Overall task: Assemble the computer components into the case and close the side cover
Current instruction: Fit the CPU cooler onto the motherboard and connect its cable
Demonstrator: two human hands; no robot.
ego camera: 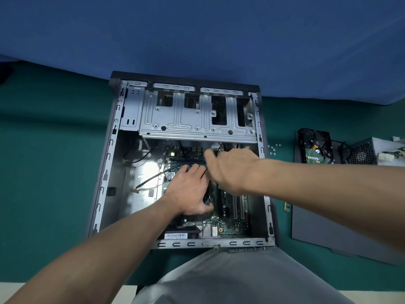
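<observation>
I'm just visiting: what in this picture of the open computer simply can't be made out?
Head view, the only one:
- right hand: motion blur hides whether it holds anything.
- motherboard: its middle lies under the left hand and right hand.
- power supply: cut off by the right edge.
- barcode label: print too small to read.

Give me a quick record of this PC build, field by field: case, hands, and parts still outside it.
case: open on its side, motherboard inside
left hand: rests on the motherboard
right hand: above the motherboard, blurred, grip unclear
side cover: off, flat on the mat right of the case
outside: hard drive, power supply, loose screws
</observation>
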